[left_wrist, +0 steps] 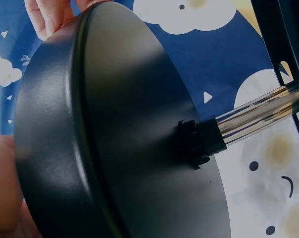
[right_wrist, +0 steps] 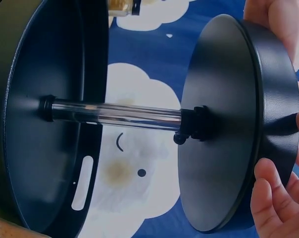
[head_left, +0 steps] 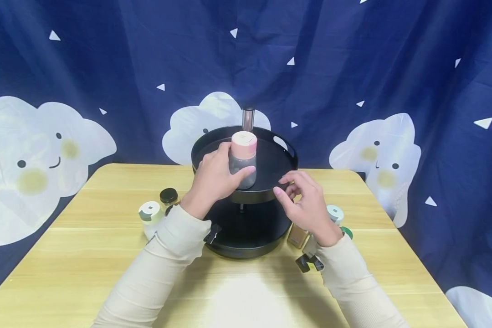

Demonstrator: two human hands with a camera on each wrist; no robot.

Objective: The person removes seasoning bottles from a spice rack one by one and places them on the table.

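Observation:
My left hand (head_left: pixel 216 175) grips a small grey bottle with a pink-and-white lid (head_left: pixel 243 146). The bottle is upright over the front part of the upper tray of a black two-tier rack (head_left: pixel 252 197); whether its base touches the tray I cannot tell. At the tray's right front rim is my right hand (head_left: pixel 305 198), fingers loosely bent and holding nothing. Its fingertips (right_wrist: pixel 266 171) appear against or just before the outer wall in the right wrist view; contact is unclear. A clear post (right_wrist: pixel 117 115) joins the upper tray to the lower tray (right_wrist: pixel 45 163).
Left of the rack stand a white bottle (head_left: pixel 149 214) and a black-lidded jar (head_left: pixel 169 196), partly behind my left arm. To the right are a brown container (head_left: pixel 298 236), a pale-lidded one (head_left: pixel 335 212) and a green lid (head_left: pixel 346 232). A patterned curtain (head_left: pixel 270 54) hangs behind the table.

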